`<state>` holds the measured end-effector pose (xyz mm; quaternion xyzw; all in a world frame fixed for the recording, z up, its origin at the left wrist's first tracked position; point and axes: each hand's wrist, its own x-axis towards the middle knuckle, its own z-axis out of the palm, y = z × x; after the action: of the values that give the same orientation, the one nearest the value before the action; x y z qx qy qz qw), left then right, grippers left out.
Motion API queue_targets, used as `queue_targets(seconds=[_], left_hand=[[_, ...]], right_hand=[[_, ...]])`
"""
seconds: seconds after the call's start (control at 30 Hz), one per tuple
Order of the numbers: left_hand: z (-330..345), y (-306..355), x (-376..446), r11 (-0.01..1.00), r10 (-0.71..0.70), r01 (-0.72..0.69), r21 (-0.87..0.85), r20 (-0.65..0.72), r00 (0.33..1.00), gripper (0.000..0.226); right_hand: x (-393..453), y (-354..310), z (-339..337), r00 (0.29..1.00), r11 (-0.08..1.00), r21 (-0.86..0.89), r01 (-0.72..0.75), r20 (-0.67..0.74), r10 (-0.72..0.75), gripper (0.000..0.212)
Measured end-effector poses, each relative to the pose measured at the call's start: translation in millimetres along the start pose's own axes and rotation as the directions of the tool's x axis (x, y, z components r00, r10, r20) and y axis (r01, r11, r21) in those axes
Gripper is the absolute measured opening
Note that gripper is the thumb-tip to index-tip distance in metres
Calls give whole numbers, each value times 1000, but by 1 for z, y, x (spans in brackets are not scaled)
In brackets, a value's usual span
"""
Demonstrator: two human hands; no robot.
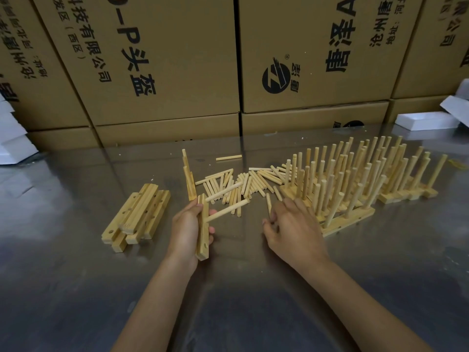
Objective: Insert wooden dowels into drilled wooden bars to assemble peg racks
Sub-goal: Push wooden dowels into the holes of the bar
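Shiny metal table (76, 288), boxes behind | our left hand (186, 232) grips a drilled bar (203, 232) | our right hand (294, 229), fingers loose, beside loose dowels (236, 184) | bare table nearer us

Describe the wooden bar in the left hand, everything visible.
The bar is pale, square-edged wood, gripped on edge by the left hand just above the steel table. Its length runs away from the camera. Two dowels stick out of it toward the right, and one empty drilled hole shows near its closer end.
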<state>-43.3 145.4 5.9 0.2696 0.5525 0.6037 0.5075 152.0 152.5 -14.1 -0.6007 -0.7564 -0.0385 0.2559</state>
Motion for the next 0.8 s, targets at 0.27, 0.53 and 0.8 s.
queue_targets(seconds=[0.27,0.53,0.8], left_hand=[[2,-1,-2,999,-39,39,-27,13,999,32],[1,0,-4,994,-81,83,-69,32,996,32],[2,2,-7,991,-82,86,-105,40,996,32]], right_hand=[[4,-6,4,999,1000,8,-18,42,18,22],[-4,-9,5,994,996,89,-17,113,7,28],[-9,-20,-1,956,788,614,52,198,-217,13]])
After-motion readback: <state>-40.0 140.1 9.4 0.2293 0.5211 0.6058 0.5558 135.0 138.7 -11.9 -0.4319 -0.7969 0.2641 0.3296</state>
